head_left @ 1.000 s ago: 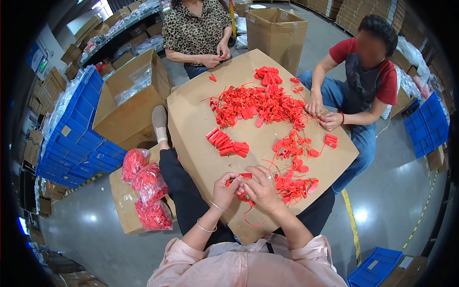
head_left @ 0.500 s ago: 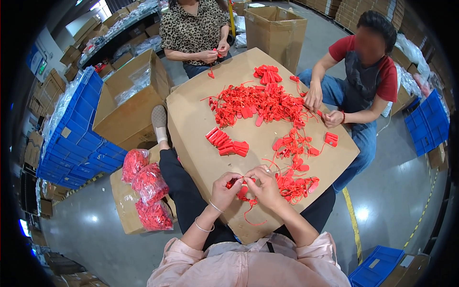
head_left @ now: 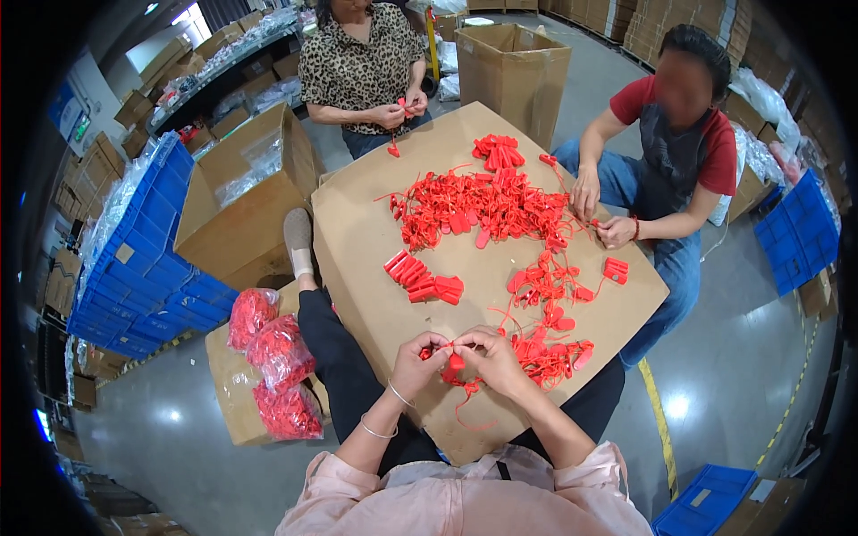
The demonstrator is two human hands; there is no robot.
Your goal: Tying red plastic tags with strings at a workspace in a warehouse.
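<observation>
My left hand (head_left: 418, 363) and my right hand (head_left: 491, 361) meet over the near edge of a cardboard-topped table (head_left: 350, 232). Both have thumb and forefinger pinched around a red cord at the top of a small flat red plastic piece (head_left: 457, 362), which hangs between them. More red shows inside the curled left fingers, partly hidden. A thin red cord (head_left: 464, 415) trails onto the cardboard below. Right of my right hand lies a loose heap of corded red pieces (head_left: 556, 355). Ahead, several red pieces sit in a neat row (head_left: 422, 277).
A large tangled red pile (head_left: 483, 204) covers the table's far middle. Two co-workers, one far (head_left: 362, 67) and one right (head_left: 684, 134), handle similar pieces. Bagged red pieces (head_left: 279, 350) rest on a carton at left. Open cartons (head_left: 223, 214) and blue crates (head_left: 134, 259) stand around.
My pinched fingers have shifted slightly, and a red piece now shows more plainly hanging between them. The right co-worker's hands have moved a little; the view has tilted slightly.
</observation>
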